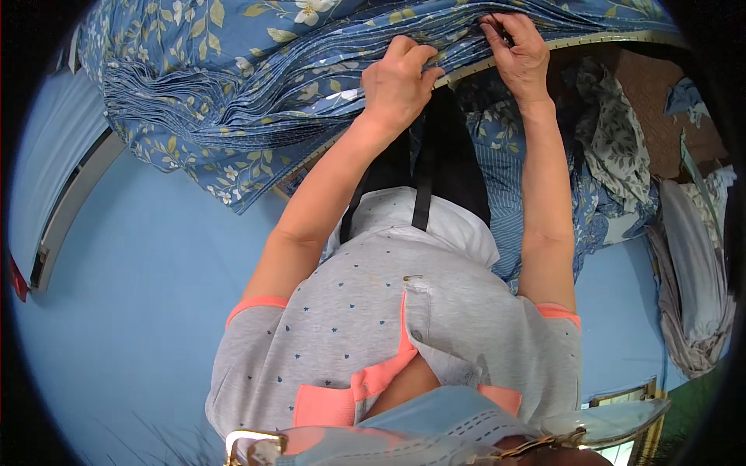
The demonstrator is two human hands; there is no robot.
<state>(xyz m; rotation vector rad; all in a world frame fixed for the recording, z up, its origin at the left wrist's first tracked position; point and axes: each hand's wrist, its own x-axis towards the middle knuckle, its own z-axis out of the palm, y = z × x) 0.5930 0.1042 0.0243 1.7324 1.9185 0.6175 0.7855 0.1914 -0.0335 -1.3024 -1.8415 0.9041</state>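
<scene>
Blue floral fabric (pixel 233 179) with white blossoms and olive leaves lies heaped over the work surface, its layers bunched in many narrow folds with stitched edges. My left hand (pixel 398 81) rests against these folds, fingers curled and closed on the cloth near the table's front edge. To its right and slightly farther away, my right hand (pixel 521 56) pinches the fabric edges between thumb and fingers. The exact layers held by each hand are hidden by the fingers.
A pale table edge (pixel 622 36) runs beneath the fabric. Below it at right hang or lie more blue cloth and a grey leaf-patterned cloth (pixel 610 128). A grey cloth bundle (pixel 695 272) stands at far right; a long pale frame (pixel 74 206) is at left.
</scene>
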